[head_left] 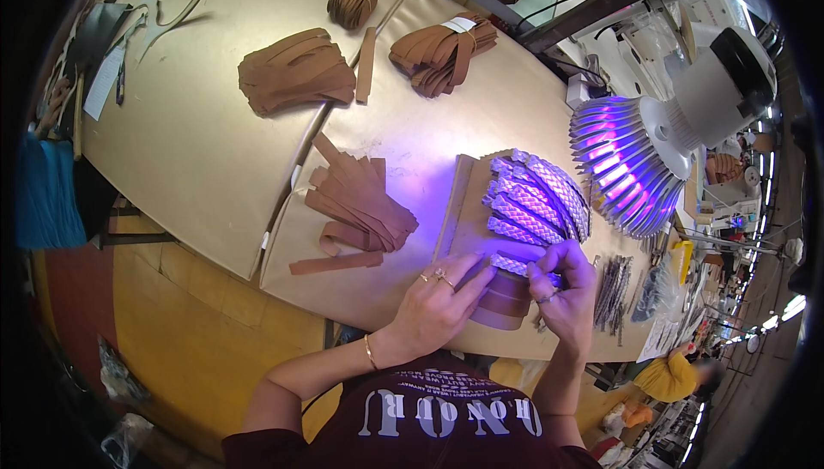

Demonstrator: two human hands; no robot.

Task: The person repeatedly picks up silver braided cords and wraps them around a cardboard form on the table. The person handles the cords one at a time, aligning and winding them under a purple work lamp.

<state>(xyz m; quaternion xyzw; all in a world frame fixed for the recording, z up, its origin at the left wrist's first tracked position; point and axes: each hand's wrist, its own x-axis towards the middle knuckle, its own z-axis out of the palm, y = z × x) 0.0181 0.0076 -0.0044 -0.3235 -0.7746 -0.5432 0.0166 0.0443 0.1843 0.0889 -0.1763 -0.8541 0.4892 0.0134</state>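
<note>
1. Braided strip (508, 263), the short piece being handled: in the head view it lies slightly right of and below the centre of the frame, across a brown board (466, 220), its pattern washed out by violet light.
2. The left hand (436, 306) reaches in from the lower middle, fingers nearly straight and close together, tips at the strip's left end. Their undersides are hidden, so I cannot tell whether they press or grip.
3. The right hand (568, 296) has curled fingers, thumb and forefinger close together over the strip's right end. They cover part of it; whether they pinch it I cannot tell.
4. Just above the hands, more braided strips (525, 205) fan across the board, overlapping, so their count is hard to make out.
5. A finned lamp (631, 164) hangs at the upper right; its lit face is turned away.
6. On the tabletop (197, 117), loose brown strips (365, 203) lie left of the board, with a tied brown bundle (442, 53) near the upper middle.
7. Dark braids (613, 293) lie right of the right hand; a person in yellow (671, 376) at the lower right is small and blurred.
</note>
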